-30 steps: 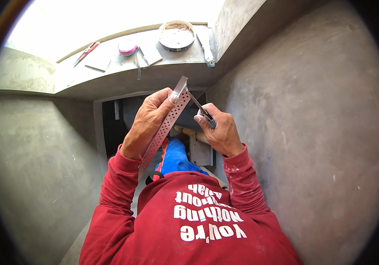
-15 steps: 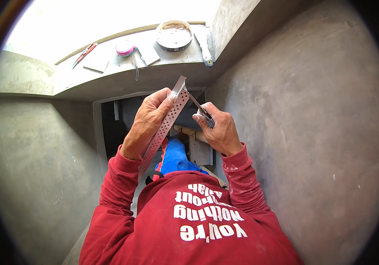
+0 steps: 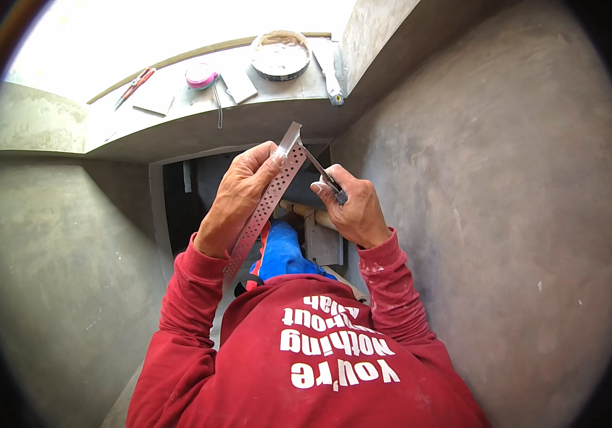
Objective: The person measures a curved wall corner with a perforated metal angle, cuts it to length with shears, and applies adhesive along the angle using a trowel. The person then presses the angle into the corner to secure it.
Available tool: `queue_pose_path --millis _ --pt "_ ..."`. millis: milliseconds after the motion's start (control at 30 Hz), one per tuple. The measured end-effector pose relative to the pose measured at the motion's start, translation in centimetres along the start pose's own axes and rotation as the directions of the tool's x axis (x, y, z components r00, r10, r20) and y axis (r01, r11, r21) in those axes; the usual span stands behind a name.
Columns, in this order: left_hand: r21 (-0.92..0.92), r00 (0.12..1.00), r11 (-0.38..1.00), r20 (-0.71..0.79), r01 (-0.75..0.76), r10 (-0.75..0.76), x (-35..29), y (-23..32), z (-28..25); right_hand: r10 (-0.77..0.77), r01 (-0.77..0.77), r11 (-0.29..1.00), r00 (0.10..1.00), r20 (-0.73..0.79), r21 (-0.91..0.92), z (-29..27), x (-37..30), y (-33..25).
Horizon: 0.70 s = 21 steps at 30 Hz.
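A long perforated metal corner bead (image 3: 267, 203) slants up from beside my body, its far end raised in front of me. My left hand (image 3: 238, 189) is closed around it near that upper end, with the thumb pressed on its face. In my right hand (image 3: 356, 207) is a slim dark tool with a narrow metal blade (image 3: 314, 162); my fingers wrap its handle and hide most of it. The blade's tip meets the edge of the bead just below its top end. Exactly what kind of tool it is cannot be made out.
On the bright ledge ahead lie a red-handled tool (image 3: 135, 88), a pink and white tape measure (image 3: 201, 75) with a strap, flat pale pieces (image 3: 239, 85), a round tub of pale paste (image 3: 281, 70) and a grey-handled scraper (image 3: 334, 93). Plastered walls (image 3: 484, 214) rise on both sides.
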<state>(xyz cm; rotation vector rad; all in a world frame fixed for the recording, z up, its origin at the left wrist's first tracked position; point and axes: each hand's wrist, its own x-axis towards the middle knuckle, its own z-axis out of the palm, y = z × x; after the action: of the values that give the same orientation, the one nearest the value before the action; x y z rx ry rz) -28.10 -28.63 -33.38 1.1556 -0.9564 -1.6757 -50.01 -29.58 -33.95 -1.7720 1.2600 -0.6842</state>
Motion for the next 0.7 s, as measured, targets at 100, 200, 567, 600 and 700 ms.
queue_pose_path --millis 100,200,567,600,700 --pt "0.011 1.0 1.0 -0.005 -0.01 0.01 0.06 -0.1 0.05 0.003 -0.003 1.0 1.0 -0.003 0.007 0.06 0.05 0.13" --pt "0.014 1.0 1.0 -0.007 -0.007 0.007 0.08 -0.09 0.08 -0.001 0.001 1.0 1.0 -0.007 0.0 0.12 0.07 0.23" --pt "0.016 1.0 1.0 -0.004 0.011 -0.01 -0.19 -0.14 0.03 0.02 -0.02 0.999 1.0 -0.002 -0.033 0.05 -0.06 0.3" --pt "0.009 1.0 1.0 0.002 0.012 -0.012 -0.19 -0.17 -0.01 0.01 -0.01 1.0 1.0 0.01 -0.005 0.01 -0.1 0.27" --pt "0.028 1.0 1.0 -0.01 0.012 -0.011 -0.11 -0.17 -0.09 0.002 -0.006 0.997 0.999 0.051 0.083 -0.12 -0.21 0.08"
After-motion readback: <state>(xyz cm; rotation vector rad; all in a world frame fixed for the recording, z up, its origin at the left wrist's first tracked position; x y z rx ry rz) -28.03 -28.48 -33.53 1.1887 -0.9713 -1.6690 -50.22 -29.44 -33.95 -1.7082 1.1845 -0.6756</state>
